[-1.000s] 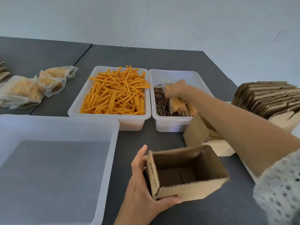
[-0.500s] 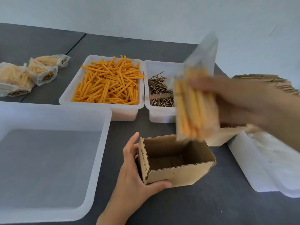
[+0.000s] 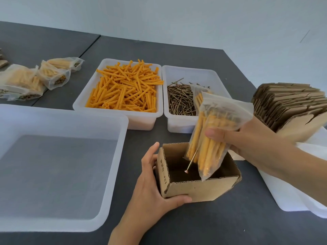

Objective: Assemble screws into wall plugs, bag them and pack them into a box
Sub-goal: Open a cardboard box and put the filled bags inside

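My right hand grips a clear bag of orange wall plugs, tilted, its lower end dipping into an open cardboard box. A single screw pokes out of the bag's bottom, head down, inside the box. My left hand holds the box by its left wall and front corner. Behind stand a bin of loose orange plugs and a bin of screws. A second filled bag leans in the screw bin behind the held one.
A large see-through tub sits at the left. Several filled bags lie at the far left. A stack of flat cardboard boxes rests at the right over a white tray. The dark table shows in front.
My right hand lifted the bag out of the screw bin, swung it toward me and lowered its end into the box. My left hand kept holding the box.
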